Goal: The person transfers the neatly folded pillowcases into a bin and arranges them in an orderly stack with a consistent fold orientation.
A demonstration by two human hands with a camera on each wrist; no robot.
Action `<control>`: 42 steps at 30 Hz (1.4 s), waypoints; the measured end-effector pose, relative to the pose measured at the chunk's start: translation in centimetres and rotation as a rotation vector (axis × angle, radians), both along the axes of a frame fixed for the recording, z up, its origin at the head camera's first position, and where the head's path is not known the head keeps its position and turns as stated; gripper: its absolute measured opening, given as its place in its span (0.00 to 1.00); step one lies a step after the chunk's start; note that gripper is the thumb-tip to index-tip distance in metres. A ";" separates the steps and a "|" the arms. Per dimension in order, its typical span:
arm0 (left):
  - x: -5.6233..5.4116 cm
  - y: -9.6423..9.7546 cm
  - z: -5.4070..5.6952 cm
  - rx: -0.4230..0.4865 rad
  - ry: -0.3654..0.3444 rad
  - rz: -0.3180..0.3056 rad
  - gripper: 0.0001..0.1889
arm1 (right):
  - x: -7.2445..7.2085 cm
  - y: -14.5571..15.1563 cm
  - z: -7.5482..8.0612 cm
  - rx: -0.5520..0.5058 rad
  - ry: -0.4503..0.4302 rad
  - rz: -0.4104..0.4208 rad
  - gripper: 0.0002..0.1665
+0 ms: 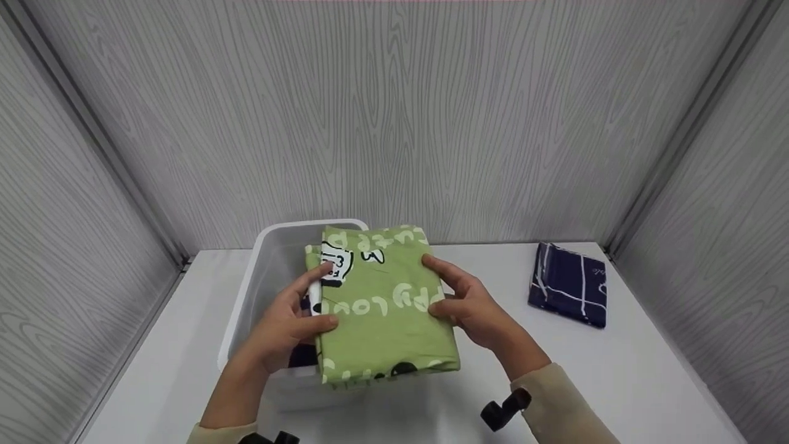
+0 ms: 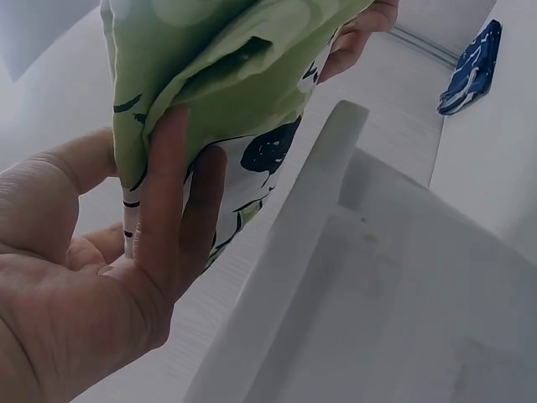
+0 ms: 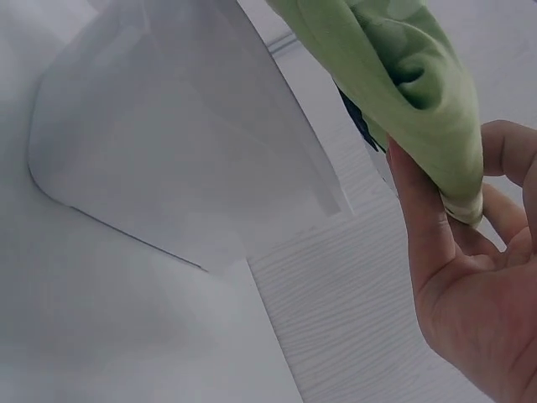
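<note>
A folded green cloth [image 1: 385, 333] with pale lettering and black-and-white prints is held up between both hands, partly over a white plastic bin. Its left edge is pinched by the left hand [image 1: 286, 320], thumb on top and fingers underneath. On the opposite edge, the right hand [image 1: 474, 305] grips it the same way. In the left wrist view, fingers [image 2: 164, 193] lie against the layered folds. The right wrist view has the cloth's rounded fold [image 3: 457, 126] between thumb and fingers. Dark fabric [image 1: 302, 356] shows inside the bin, mostly hidden by the green cloth.
The white bin [image 1: 237, 314] stands on the white table [image 1: 641, 370], left of centre. A folded navy cloth [image 1: 567, 283] with white lines lies at the back right. Grey wood-grain panels [image 1: 394, 123] enclose the back and both sides.
</note>
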State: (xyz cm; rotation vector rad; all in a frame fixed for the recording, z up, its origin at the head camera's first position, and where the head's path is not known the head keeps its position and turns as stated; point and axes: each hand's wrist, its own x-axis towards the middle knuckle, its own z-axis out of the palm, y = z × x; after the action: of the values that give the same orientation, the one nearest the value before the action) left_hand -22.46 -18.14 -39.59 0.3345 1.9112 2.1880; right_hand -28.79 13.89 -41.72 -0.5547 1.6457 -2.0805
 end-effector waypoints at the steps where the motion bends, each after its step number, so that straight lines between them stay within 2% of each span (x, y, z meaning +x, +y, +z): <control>1: 0.0 -0.3 -0.1 0.000 0.001 0.004 0.50 | 0.0 -0.4 0.0 -0.001 0.001 0.007 0.53; 11: -0.3 -3.6 -0.3 -0.058 0.002 -0.006 0.49 | -0.5 -3.6 0.2 0.039 0.025 0.002 0.53; 20: -0.6 -5.1 0.7 -0.195 -0.019 0.078 0.48 | -0.6 -6.6 1.3 0.150 0.078 -0.039 0.52; 26: -0.8 -5.6 1.5 -0.273 -0.014 0.101 0.48 | -0.8 -8.3 2.2 0.335 0.205 -0.089 0.52; 35: -1.3 -6.8 2.2 -0.250 0.003 0.101 0.48 | -0.8 -10.6 3.7 0.616 0.401 -0.193 0.53; 38: -1.4 -7.0 2.4 -0.302 0.018 0.142 0.48 | -0.8 -11.6 3.9 0.632 0.443 -0.220 0.54; 42: -1.2 -6.8 2.7 -0.416 0.049 0.210 0.49 | -0.8 -12.7 3.4 0.605 0.427 -0.224 0.53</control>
State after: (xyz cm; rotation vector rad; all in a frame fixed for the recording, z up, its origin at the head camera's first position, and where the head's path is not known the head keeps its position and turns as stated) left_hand -23.69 -24.96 -36.91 0.1191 2.4574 1.8370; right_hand -29.57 1.23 -38.32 -0.6492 2.5458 -1.5254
